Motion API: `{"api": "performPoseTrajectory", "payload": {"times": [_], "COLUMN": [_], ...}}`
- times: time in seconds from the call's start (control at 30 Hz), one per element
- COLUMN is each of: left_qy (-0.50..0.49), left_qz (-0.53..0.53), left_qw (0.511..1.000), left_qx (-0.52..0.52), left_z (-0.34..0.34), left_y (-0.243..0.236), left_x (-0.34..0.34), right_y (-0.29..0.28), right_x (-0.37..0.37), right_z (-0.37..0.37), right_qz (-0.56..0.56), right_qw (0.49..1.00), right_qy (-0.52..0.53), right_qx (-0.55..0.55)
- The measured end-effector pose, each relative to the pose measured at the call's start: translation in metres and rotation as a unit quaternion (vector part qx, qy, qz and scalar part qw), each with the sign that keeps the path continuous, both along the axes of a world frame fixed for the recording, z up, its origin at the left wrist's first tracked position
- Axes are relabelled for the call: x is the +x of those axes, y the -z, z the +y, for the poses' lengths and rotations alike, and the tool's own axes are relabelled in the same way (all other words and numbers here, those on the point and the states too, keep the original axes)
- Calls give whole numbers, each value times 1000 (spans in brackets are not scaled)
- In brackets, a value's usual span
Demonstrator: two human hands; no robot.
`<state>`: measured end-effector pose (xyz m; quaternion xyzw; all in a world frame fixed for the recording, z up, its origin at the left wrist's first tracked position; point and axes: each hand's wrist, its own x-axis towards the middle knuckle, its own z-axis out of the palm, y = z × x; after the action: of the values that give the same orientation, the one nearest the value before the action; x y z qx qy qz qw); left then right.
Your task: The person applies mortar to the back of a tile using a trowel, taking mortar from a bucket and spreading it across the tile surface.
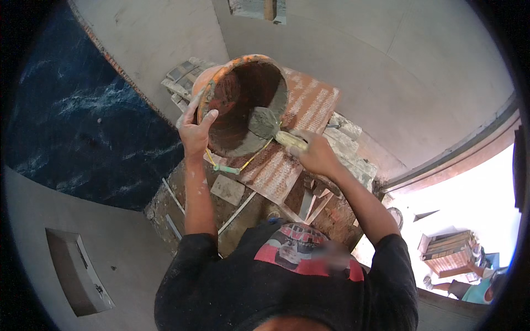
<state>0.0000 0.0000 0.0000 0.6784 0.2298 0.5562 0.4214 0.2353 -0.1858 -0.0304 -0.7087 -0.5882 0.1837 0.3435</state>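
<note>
An orange bucket [243, 138], its inside smeared with grey mortar, lies tipped with its mouth toward me on a board. My left hand [195, 128] grips the bucket's left rim, thumb over the edge and fingers along the outside. In my right hand [316, 153] is a trowel [264, 122], held by its pale, mortar-caked handle. The mortar-coated blade reaches into the bucket's mouth near the lower right rim. From the rim hangs a yellow wire handle with a green grip [226, 169].
A reddish ribbed board [312, 105] and dusty planks [353, 144] lie under the bucket. Plastered walls [353, 49] stand ahead and right, a dark blue sheet [94, 110] at left. Through the bright opening at lower right, another person [479, 291] is near a stack of reddish slabs [448, 255].
</note>
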Motion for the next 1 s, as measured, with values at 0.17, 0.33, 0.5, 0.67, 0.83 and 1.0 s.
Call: {"api": "performPoseTrajectory", "payload": {"times": [0.17, 0.33, 0.5, 0.67, 0.83, 1.0], "left_qy": [63, 90, 50, 41, -2, -39], "left_qz": [28, -23, -5, -61, -55, -49], "left_qw": [998, 995, 999, 997, 996, 997], "left_qx": [2, -30, -4, -38, -67, -43], "left_z": [-14, -11, 0, 21, 35, 49], "left_y": [-2, 11, 12, 11, 4, 4], "left_x": [5, 27, 39, 34, 23, 13], "right_y": [16, 26, 39, 0, 14, 46], "right_x": [0, -7, -4, 5, 21, 27], "right_z": [7, -29, -51, -90, -110, -96], "right_qz": [262, 310, 439, 455, 180, -56], "right_qw": [954, 944, 895, 888, 972, 981], "right_qy": [-38, -68, -50, 10, 145, 157], "right_qx": [-140, -87, -68, -68, 50, -100]}}
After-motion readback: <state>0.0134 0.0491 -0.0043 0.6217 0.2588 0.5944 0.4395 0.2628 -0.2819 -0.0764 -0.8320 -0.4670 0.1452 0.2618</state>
